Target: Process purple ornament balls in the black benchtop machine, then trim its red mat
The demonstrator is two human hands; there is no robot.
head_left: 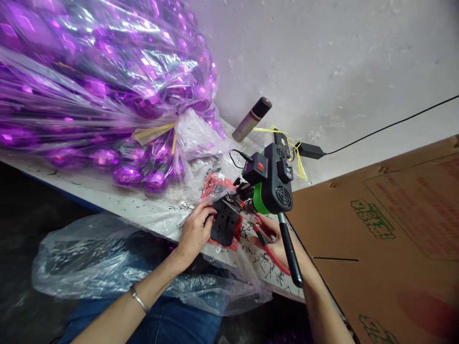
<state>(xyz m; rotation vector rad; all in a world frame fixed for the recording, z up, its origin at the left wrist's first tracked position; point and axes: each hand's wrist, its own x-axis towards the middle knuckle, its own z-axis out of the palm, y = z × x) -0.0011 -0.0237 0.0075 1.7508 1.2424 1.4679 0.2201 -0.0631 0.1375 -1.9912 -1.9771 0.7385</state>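
R hand (278,246) grips pliers (265,240); L hand (196,227) curls at black plate's (226,225) 9 o'clock (hold unclear). Pliers slipping cd nip L hand.

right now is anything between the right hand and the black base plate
Nothing visible blocks it: between the right hand and the black base plate lie only black scraps and some red material. The black lever crosses in front of that hand in this view, outside the gap.
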